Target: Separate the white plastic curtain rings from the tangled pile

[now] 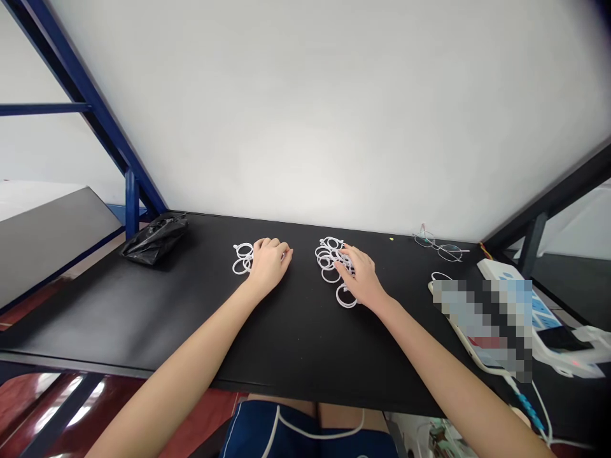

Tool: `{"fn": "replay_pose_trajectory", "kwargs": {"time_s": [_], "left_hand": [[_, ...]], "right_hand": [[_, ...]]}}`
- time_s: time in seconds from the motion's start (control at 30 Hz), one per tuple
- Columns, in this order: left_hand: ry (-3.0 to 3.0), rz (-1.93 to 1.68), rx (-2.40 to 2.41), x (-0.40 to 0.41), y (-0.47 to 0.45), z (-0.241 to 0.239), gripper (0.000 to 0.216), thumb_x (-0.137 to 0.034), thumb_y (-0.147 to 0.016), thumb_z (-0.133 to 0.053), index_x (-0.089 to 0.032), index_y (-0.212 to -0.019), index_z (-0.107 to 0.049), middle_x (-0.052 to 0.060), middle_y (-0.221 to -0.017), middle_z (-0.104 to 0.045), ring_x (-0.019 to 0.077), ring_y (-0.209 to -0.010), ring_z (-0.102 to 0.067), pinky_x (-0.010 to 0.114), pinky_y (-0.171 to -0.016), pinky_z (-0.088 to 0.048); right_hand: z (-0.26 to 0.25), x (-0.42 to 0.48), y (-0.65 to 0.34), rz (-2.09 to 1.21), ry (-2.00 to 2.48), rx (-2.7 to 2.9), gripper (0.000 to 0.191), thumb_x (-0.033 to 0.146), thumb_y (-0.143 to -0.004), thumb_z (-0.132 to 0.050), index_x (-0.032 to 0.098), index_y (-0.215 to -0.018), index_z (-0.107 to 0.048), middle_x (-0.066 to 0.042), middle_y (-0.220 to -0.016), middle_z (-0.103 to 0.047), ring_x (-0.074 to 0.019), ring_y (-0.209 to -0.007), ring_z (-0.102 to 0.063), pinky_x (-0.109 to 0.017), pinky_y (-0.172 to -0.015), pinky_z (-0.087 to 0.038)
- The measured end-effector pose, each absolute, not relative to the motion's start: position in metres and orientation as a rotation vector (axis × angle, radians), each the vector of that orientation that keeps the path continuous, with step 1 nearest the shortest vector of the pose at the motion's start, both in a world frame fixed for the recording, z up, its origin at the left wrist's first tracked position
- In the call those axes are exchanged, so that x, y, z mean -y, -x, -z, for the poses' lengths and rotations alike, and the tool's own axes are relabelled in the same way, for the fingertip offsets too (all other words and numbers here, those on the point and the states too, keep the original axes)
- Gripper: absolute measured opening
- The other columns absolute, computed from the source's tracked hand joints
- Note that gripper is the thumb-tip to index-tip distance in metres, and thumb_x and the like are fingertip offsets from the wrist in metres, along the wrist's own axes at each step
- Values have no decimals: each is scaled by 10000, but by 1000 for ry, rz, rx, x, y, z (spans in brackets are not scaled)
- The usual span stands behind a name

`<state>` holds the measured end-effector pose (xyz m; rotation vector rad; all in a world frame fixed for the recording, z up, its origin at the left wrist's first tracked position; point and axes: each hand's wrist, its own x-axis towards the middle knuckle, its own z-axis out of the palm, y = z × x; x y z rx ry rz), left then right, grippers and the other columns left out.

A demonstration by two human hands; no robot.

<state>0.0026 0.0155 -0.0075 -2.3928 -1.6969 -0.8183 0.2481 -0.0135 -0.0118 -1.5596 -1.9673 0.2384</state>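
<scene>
Two loose piles of thin white rings with small round knobs lie on a black table. The left pile of rings [241, 266] is partly hidden beneath my left hand [270, 262]. That hand's fingers curl down over the rings, and a bit of white shows near its thumb; the fingertips are hidden. My right hand [361, 275] rests at the right side of the right pile of rings [329, 259], with its thumb and fingers apart and touching the rings. Just below the pile, a separate white ring [345, 305] lies partly under this hand.
A black plastic bag [155, 240] is at the back left of the table [305, 343]. Eyeglasses [449, 252] lie at the back right. Nearer on the right are a blurred-out phone [470, 346], its charging cable [529, 410] and a white power strip [496, 270]. A wall stands behind.
</scene>
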Motion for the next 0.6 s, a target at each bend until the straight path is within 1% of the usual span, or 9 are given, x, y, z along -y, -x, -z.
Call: {"fn": "replay_pose_trajectory", "kwargs": {"time_s": [0.1, 0.17, 0.23, 0.33, 0.4, 0.5, 0.6], "left_hand": [[2362, 787, 1710, -15, -2, 8, 197, -263, -926, -482, -199, -815, -632, 65, -891, -586, 234, -882, -536, 432, -941, -367], [2337, 783, 1722, -14, -2, 9, 152, -248, -907, -501, -201, -862, -638, 79, -935, -569, 247, -910, -528, 434, -925, -382], [2310, 792, 1722, -14, -1, 10, 128, -240, -894, -512, -201, -905, -633, 89, -977, -560, 256, -940, -522, 442, -936, -383], [2314, 806, 1703, -14, -2, 11, 105, -237, -879, -531, -204, -926, -619, 96, -1045, -564, 267, -989, -518, 477, -982, -361], [2353, 826, 1679, -13, -3, 13, 94, -235, -875, -533, -206, -922, -609, 98, -1072, -569, 272, -1019, -519, 500, -1006, -345], [2412, 886, 1644, -13, -5, 14, 89, -227, -881, -517, -209, -922, -594, 95, -1083, -572, 265, -1039, -526, 524, -1036, -321], [2433, 923, 1624, -12, -6, 14, 80, -223, -883, -513, -213, -911, -588, 87, -1076, -575, 256, -1028, -531, 531, -1045, -312]], "right_hand": [[11, 12, -251, -345, 1598, 2062, 482, 493, -946, -389, 194, -1312, -487, -129, -1481, -435, -308, -1422, -309, -553, -1146, -212], [8, 13, -251, -405, 1600, 2096, 519, 509, -950, -380, 183, -1345, -465, -131, -1502, -406, -302, -1434, -288, -539, -1154, -209], [5, 13, -251, -426, 1581, 2100, 508, 503, -950, -391, 185, -1337, -478, -132, -1477, -442, -299, -1411, -331, -533, -1149, -226], [3, 13, -251, -385, 1514, 2043, 422, 467, -946, -427, 204, -1254, -547, -120, -1353, -569, -285, -1300, -476, -506, -1100, -323], [4, 11, -251, -335, 1466, 1996, 363, 447, -938, -455, 212, -1179, -591, -109, -1285, -615, -278, -1242, -526, -493, -1067, -370], [7, 6, -253, -310, 1420, 1963, 320, 441, -911, -513, 216, -1108, -626, -110, -1284, -616, -289, -1248, -523, -504, -1053, -390], [8, 0, -256, -387, 1410, 1955, 349, 453, -902, -534, 229, -1156, -619, -112, -1334, -585, -290, -1277, -509, -493, -1045, -417]]}}
